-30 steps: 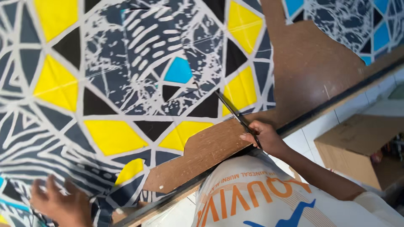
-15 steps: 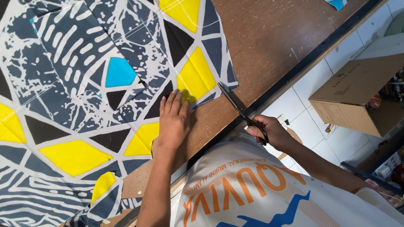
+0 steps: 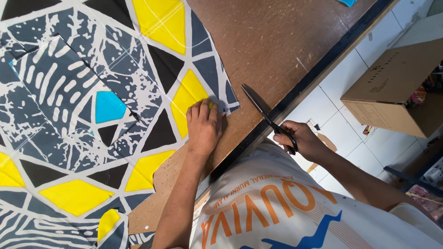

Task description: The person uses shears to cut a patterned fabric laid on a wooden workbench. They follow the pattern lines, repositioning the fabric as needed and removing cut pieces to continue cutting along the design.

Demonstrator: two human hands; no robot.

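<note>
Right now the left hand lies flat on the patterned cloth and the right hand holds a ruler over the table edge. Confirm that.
Not quite. In the head view the right hand holds black scissors, not a ruler, blades pointing toward the cloth corner over the table edge. The left hand does lie flat on the patterned cloth.

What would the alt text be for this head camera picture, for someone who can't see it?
A person's left hand presses flat on the edge of a patterned fabric in yellow, black, grey and blue, spread on a brown wooden table. Their right hand holds black scissors beside the fabric's corner. A cardboard box sits on the white tiled floor.
</note>
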